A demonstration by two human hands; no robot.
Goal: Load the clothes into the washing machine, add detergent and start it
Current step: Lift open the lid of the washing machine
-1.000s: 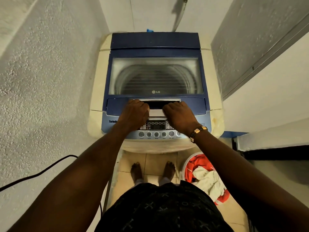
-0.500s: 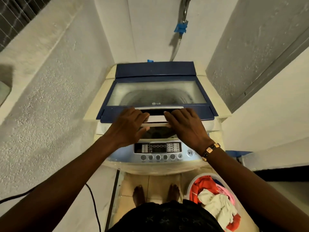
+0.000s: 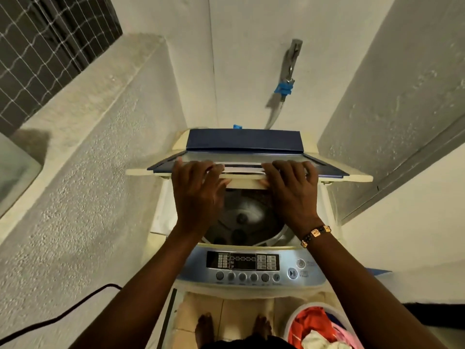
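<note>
1. The washing machine [image 3: 247, 273] stands in a narrow nook between rough white walls, and its lid [image 3: 246, 170] is raised partway, folded toward the back of the machine
2. The left hand [image 3: 198, 195] holds the front edge of the lid left of the handle [image 3: 242, 172], fingers laid over the top and thumb tucked under the edge
3. The right hand [image 3: 293, 192] holds the same edge right of the handle, fingers spread over the top, thumb underneath; a beaded bracelet [image 3: 315, 234] sits on that wrist
4. Below the lid the drum [image 3: 247, 220] is open to view, with only its grey pulsator showing at the bottom
5. The control panel [image 3: 242, 267] lies at the front of the machine, nearest the person
6. A laundry basket [image 3: 299, 321] with red, white and pink clothes [image 3: 314, 328] sits on the floor at the machine's front right
7. A black cable [image 3: 63, 316] runs along the wall left of the machine
8. A tap with a blue fitting [image 3: 284, 89] hangs on the wall behind the machine
</note>
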